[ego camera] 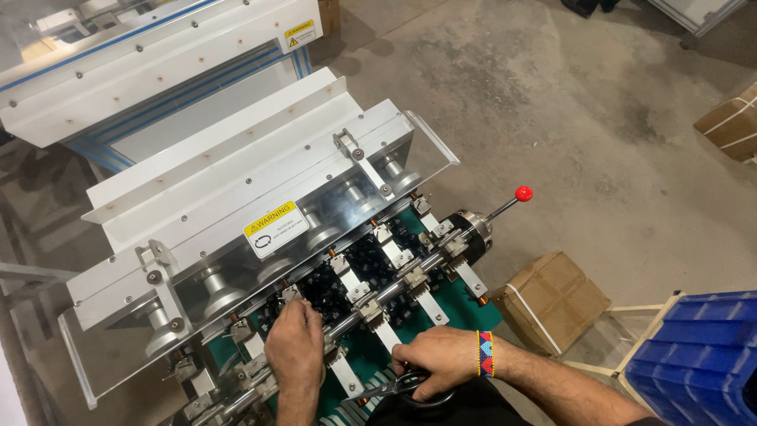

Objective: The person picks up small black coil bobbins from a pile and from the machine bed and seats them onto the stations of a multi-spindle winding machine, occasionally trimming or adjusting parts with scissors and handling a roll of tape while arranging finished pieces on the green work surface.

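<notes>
My left hand [294, 347] rests on the steel shaft [394, 288] of a white and metal machine [236, 189], fingers curled down among the black parts in its channels [371, 260]. My right hand [438, 359], with a coloured beaded band on the wrist, grips a pair of black-handled scissors [394, 386] at the machine's near edge, over the green base [465, 312]. A lever with a red ball knob [523, 193] sticks out from the shaft's right end.
A brown cardboard box [556, 300] lies on the concrete floor right of the machine. A blue plastic crate [702, 355] stands at lower right, with another box [729, 126] at the far right. A yellow warning label [274, 227] sits on the machine cover.
</notes>
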### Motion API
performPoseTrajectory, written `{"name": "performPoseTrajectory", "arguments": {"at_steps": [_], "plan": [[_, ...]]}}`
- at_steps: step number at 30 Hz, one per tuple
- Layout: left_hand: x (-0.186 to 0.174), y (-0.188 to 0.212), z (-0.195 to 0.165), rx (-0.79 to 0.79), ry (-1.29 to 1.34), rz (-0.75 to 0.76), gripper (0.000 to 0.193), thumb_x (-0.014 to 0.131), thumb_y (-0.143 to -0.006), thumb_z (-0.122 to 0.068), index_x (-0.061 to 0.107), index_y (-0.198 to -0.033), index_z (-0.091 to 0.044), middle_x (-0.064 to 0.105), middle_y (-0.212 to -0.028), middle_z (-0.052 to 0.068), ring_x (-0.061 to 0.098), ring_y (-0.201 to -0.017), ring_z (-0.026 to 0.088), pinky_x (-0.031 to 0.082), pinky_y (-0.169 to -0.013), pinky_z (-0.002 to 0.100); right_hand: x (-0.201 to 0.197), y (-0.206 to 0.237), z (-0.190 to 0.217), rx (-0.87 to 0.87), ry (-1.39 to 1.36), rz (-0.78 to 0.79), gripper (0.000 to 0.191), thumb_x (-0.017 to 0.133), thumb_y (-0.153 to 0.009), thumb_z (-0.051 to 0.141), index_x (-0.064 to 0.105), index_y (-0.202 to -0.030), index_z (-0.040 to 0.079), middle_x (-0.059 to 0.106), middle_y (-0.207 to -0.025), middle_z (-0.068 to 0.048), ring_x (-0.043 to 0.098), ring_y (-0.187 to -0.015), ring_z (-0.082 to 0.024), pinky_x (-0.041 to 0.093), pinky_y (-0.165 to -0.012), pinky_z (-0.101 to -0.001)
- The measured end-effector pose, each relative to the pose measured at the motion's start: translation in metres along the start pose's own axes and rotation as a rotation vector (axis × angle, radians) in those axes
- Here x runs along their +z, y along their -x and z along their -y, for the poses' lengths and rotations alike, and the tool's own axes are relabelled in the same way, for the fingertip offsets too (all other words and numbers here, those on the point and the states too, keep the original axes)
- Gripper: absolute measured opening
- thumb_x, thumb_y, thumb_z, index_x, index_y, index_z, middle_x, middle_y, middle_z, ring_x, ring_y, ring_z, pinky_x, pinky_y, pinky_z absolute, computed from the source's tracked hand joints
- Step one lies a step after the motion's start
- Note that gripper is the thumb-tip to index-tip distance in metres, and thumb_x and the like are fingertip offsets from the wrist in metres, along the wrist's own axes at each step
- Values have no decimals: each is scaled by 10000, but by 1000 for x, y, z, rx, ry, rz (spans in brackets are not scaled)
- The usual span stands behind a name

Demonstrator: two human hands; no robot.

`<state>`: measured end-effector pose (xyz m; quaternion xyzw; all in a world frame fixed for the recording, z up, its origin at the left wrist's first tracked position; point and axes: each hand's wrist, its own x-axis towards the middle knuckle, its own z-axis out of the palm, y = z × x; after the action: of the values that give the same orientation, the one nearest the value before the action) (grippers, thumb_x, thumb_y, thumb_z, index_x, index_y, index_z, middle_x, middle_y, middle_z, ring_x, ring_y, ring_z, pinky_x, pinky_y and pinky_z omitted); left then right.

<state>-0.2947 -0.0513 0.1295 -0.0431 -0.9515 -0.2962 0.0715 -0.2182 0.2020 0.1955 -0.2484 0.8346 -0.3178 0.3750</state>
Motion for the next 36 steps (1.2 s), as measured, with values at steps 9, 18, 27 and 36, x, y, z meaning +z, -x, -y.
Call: {"name": "performPoseTrajectory", "arguments": {"at_steps": [9, 18, 27, 36], "plan": [[31, -20, -3, 47, -58, 39, 132, 704, -912, -152, 677, -934, -24, 728, -858, 131, 735, -799, 287, 592, -703, 414, -9, -5, 3, -30, -3, 4, 499, 795, -811, 357, 598, -1203, 118, 731, -906, -97, 712, -875, -322, 538, -749, -442], [-36, -22, 8, 149, 314, 151, 227, 740, -904, -224, 764, -1054, -55, 770, -1044, 117, 756, -890, 265, 589, -751, 375, -28, -13, 31, 7, 77, -34, 468, 781, -808, 351, 608, -1183, 132, 712, -843, -97, 700, -845, -335, 508, -716, -471], [-132, 9, 100, -281, 305, -166, 243, 745, -922, -265, 757, -1019, -42, 735, -918, 118, 679, -695, 244, 535, -637, 359, -54, -100, 89, 62, 226, -208, 757, 864, -652, 433, 556, -1262, 107, 706, -1049, -136, 707, -903, -325, 552, -816, -441], [-104, 15, 103, -215, 175, -119, 225, 745, -900, -286, 777, -879, -65, 722, -966, 105, 712, -838, 331, 559, -715, 447, -47, -166, 118, 122, 439, -43, 763, 848, -688, 444, 540, -1298, 105, 705, -1095, -158, 728, -956, -324, 574, -864, -425]]}}
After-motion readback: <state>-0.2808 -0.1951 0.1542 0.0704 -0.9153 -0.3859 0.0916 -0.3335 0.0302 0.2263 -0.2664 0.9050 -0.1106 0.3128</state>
